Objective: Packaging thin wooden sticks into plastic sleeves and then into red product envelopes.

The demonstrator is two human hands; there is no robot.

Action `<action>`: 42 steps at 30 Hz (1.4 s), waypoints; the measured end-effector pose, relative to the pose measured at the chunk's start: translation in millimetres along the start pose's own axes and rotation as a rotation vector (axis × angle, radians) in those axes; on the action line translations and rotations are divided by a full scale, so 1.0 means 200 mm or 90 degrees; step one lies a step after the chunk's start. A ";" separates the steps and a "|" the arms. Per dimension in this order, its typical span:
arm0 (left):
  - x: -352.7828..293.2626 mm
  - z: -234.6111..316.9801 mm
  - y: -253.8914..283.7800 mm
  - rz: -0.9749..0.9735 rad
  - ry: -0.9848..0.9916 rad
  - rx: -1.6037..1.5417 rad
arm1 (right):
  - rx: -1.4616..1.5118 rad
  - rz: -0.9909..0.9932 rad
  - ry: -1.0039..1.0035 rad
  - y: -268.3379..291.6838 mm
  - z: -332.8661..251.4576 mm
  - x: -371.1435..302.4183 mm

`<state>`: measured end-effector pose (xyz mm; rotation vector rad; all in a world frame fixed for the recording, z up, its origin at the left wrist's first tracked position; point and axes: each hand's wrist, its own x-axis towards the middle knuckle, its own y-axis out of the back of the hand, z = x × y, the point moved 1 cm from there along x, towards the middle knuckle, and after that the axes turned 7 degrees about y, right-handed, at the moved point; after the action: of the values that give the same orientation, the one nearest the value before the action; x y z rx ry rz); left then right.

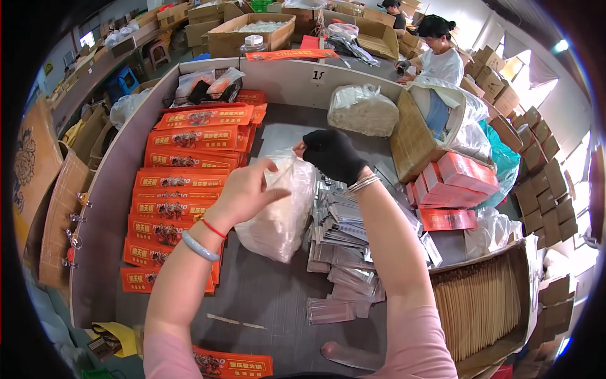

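A clear plastic bag (278, 221) with pale contents stands in front of me, its top gathered upward. My right hand (334, 155), in a black glove, pinches the bag's upper edge between thumb and fingers. My bare left hand (249, 189) is at the bag's left side, thumb and fingers apart and curved toward the plastic. Whether its fingertips touch the bag I cannot tell. Under my right forearm lies a loose heap of flat silver-grey packets (341, 234). Overlapping stacks of red printed packets (183, 161) run along the left of the grey table (265, 303).
A box of thin wooden sticks (480, 309) stands at the lower right. Beyond it are red-and-white boxes (467, 174), a carton (416, 126) lined with plastic and another wrapped bundle (363, 110). A wire basket (205, 88) sits far left. A co-worker (439, 57) works behind the partition.
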<state>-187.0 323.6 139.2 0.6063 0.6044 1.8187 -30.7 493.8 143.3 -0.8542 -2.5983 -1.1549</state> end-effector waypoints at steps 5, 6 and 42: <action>0.15 0.00 0.07 0.064 -0.144 0.186 | -0.047 0.111 -0.020 0.05 0.00 0.04; 0.19 0.04 0.11 0.112 -0.152 0.166 | -0.046 0.109 -0.020 0.07 -0.01 0.06; -0.26 -0.33 -0.65 0.312 -0.004 0.108 | -0.247 -0.130 0.045 -0.24 0.24 -0.20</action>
<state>-126.2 305.1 -2.4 0.9357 0.6494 2.2322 -20.8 485.9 65.1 -0.6028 -2.4869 -1.7516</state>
